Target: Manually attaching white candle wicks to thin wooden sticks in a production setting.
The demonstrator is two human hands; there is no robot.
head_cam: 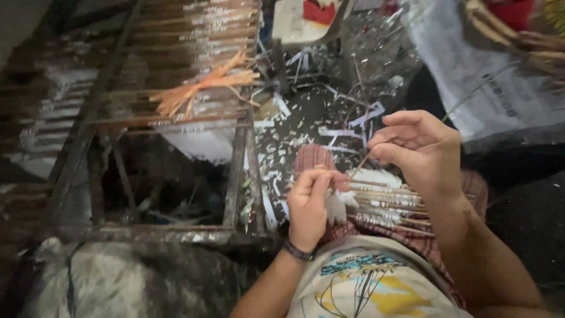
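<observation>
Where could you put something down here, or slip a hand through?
Little room. Paper scraps litter the floor between the wooden rack and the hands. The left hand and right hand work over sticks crowding the lap. The barest patch is the dark floor at the right.

The left hand point(309, 203) pinches a thin stick point(360, 166) near a white paper scrap point(336, 206), while the right hand point(419, 150) grips the stick's upper end. A bundle of sticks point(385, 206) lies across the person's lap. White paper shreds point(294, 138) litter the floor beside a wooden rack point(176, 70) carrying an orange straw tie point(203, 87).
</observation>
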